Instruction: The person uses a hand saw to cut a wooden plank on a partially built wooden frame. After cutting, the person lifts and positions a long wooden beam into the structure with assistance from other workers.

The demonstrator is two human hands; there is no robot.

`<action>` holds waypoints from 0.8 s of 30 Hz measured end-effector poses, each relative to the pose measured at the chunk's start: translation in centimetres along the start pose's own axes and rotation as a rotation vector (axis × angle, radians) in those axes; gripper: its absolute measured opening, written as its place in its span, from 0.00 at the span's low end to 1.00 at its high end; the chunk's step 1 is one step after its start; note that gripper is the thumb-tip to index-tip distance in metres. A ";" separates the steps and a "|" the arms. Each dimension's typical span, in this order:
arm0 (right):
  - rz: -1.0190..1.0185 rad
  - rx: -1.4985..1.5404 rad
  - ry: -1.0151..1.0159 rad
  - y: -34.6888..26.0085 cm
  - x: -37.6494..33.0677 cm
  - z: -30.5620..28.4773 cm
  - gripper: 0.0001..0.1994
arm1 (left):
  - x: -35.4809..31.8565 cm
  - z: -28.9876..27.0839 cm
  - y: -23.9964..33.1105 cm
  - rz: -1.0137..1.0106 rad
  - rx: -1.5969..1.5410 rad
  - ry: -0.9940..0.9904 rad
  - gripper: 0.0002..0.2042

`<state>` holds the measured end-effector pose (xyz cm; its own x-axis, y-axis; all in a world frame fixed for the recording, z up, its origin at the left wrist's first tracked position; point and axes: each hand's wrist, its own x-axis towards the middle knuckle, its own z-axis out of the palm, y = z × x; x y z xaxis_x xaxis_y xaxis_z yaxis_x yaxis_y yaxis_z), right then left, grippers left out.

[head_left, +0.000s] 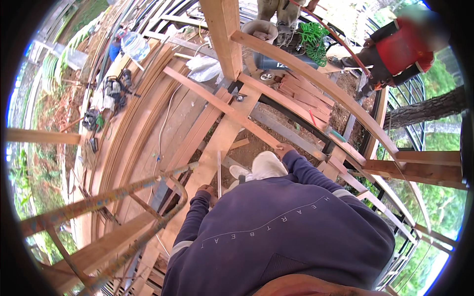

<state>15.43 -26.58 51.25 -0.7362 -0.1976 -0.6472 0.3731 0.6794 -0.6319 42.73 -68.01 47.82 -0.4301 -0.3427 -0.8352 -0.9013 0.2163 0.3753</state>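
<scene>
My right hand [283, 150] is closed on the near end of a long wooden strip [215, 101], which runs away to the far left across a wide pale plank [217, 140]. My left hand [207, 190] is lower down at that plank, its fingers curled; what they hold, if anything, is hidden. Close beside it is a thin pale stick [219, 172]. A small metal tool [240, 97] lies on the plank's far end, near the foot of a wooden post [222, 39].
A rusty metal frame [143, 217] crosses at lower left. Curved boards [133, 123] lie left, beside power tools [116, 93]. Short boards [306, 96], a green coiled hose [312, 42] and a bucket [259, 32] are beyond. A person in red [402, 47] stands far right; another's legs show behind.
</scene>
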 end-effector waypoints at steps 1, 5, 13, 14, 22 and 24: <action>0.024 0.084 -0.004 -1.7 0.6 0.3 0.22 | 1.3 -0.7 0.5 0.018 -0.075 -0.015 0.18; 0.022 0.011 -0.045 -1.6 3.5 0.8 0.17 | 5.3 -4.1 6.4 0.142 0.039 0.014 0.19; 0.022 -0.948 -0.314 8.7 15.0 -0.1 0.16 | 11.6 -11.7 9.4 0.159 0.004 0.045 0.17; -0.048 -0.937 -0.338 6.0 16.9 0.5 0.16 | 12.4 -12.9 7.4 0.105 -0.014 0.076 0.17; 0.026 -0.100 -0.072 -18.4 33.2 -2.6 0.14 | 20.2 -24.5 9.3 0.059 0.463 0.212 0.20; 0.032 0.125 0.021 -22.9 34.5 -4.9 0.14 | 20.0 -25.5 12.8 -0.118 -0.133 0.286 0.22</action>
<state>-21.30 -45.44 45.47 -0.7339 -0.1618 -0.6597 0.4632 0.5911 -0.6603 21.27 -95.44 46.15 -0.3026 -0.6049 -0.7366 -0.9365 0.0450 0.3478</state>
